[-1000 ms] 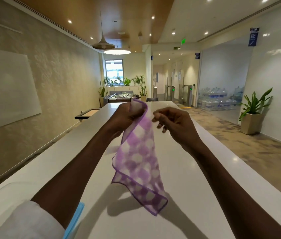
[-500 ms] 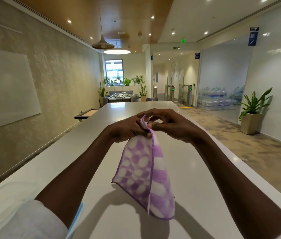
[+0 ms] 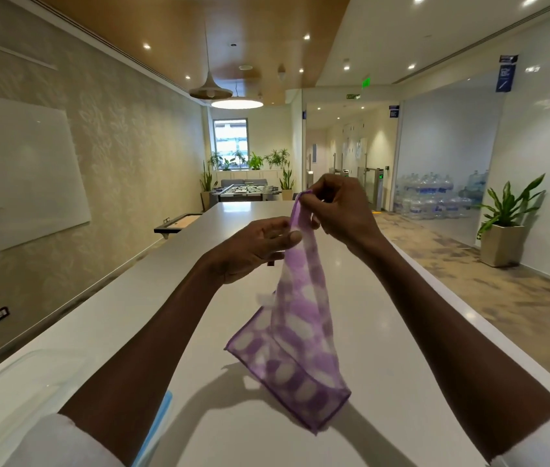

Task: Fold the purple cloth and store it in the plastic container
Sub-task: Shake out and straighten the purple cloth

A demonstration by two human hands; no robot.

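The purple-and-white checked cloth (image 3: 295,335) hangs in the air above the long white table (image 3: 385,332), its lower corner close to the tabletop. My right hand (image 3: 341,207) pinches the cloth's top corner between fingertips. Just below and to the left, my left hand (image 3: 260,244) touches the cloth's upper edge with thumb and fingers. A clear plastic container (image 3: 14,396) sits at the near left corner of the table, partly hidden by my left sleeve. A blue edge (image 3: 159,419), perhaps its lid, shows beside my left forearm.
The table runs far ahead, with a wall and whiteboard (image 3: 21,176) on the left. On the right there is open floor with a potted plant (image 3: 502,227) and stacked water bottles (image 3: 435,197) behind glass. A foosball table (image 3: 246,192) stands beyond the table's far end.
The grip on the top corner passed from my left hand to my right, which then rose. My left hand slid lower along the cloth's edge. The cloth swung and hangs longer.
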